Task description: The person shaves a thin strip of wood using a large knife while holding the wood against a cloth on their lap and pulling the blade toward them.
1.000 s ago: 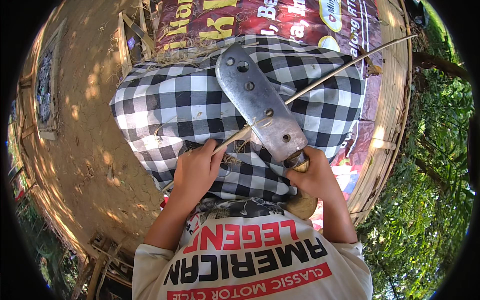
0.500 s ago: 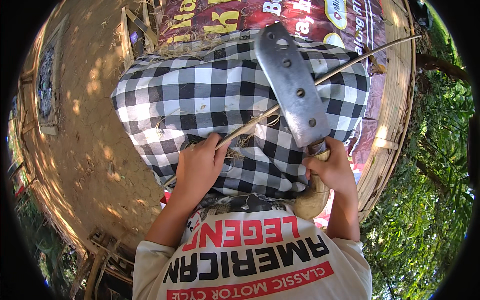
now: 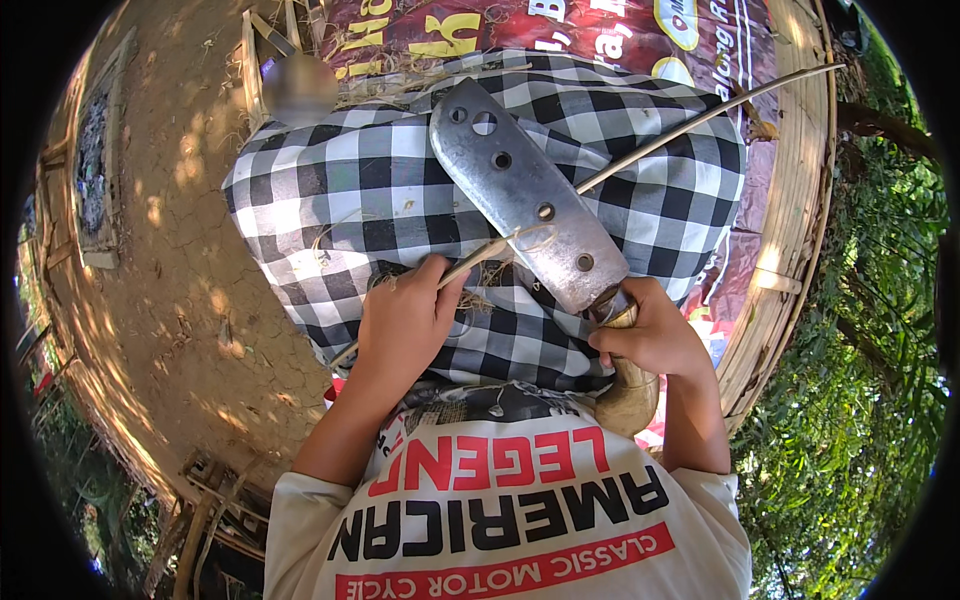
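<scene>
My left hand [image 3: 405, 315] is closed round a thin stick [image 3: 690, 127], which runs from beside my lap up toward the far right. In my right hand [image 3: 655, 335] is the curved, pale handle of a cleaver-like knife [image 3: 535, 200]. Its broad metal blade has several round holes and slants up to the left, crossing over the stick. A thin curled shaving [image 3: 535, 238] shows at the blade's lower left edge. Beneath both lies a black-and-white checked cloth [image 3: 400, 215] spread over my legs, with loose fibres on it near my left hand.
A printed maroon sheet [image 3: 590, 30] lies beyond the cloth, and a bamboo edge [image 3: 775, 280] runs along the right. Cracked bare earth [image 3: 190, 300] is on the left. Green foliage [image 3: 850, 400] stands past the bamboo. A blurred round patch covers something at the upper left.
The knife has swung left and tilted further over, its blade now lower along the stick toward my left hand. My left hand and the stick have barely moved.
</scene>
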